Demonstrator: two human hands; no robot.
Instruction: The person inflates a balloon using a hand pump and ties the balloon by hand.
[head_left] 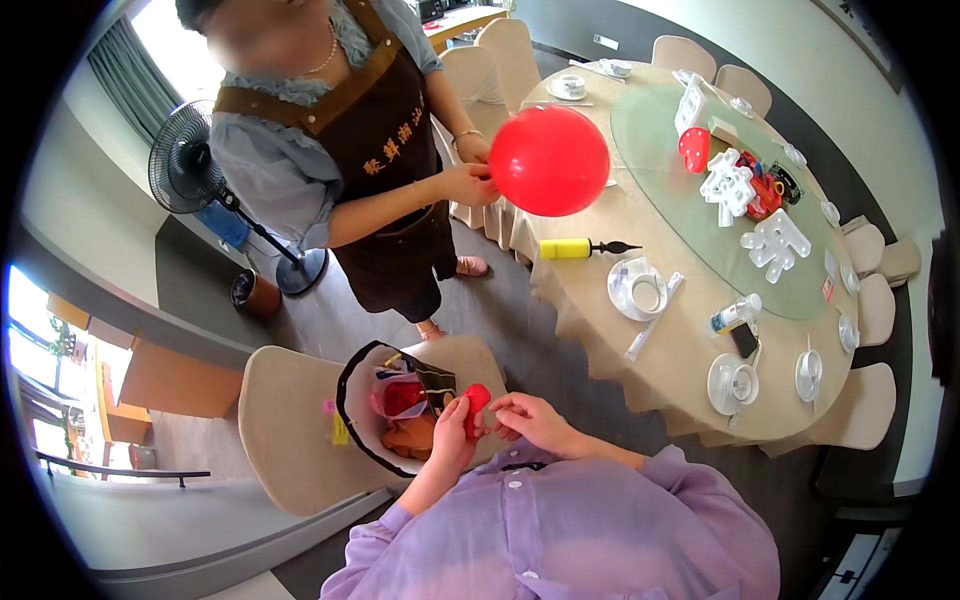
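Note:
A small red balloon [477, 398], limp or barely filled, is pinched in my left hand [453, 436] in front of my chest. My right hand [538, 420] is close beside it, fingers bent inward as in a pinch; whatever is between their tips is too small to make out. Just left of my hands, a round bag [362, 420] with a dark rim stands open on a beige chair [290, 425]. Red, orange and black-and-gold items lie inside it. Across from me a person in a brown apron [385, 130] holds a big inflated red balloon [550, 160] with both hands.
The round table [590, 270] to my right carries a yellow hand pump [567, 248], stacked bowls [640, 288], a bottle [736, 314] and a phone [744, 340]. White light-up shapes [776, 244] sit on its glass turntable [680, 215]. A standing fan [187, 160] is behind the person.

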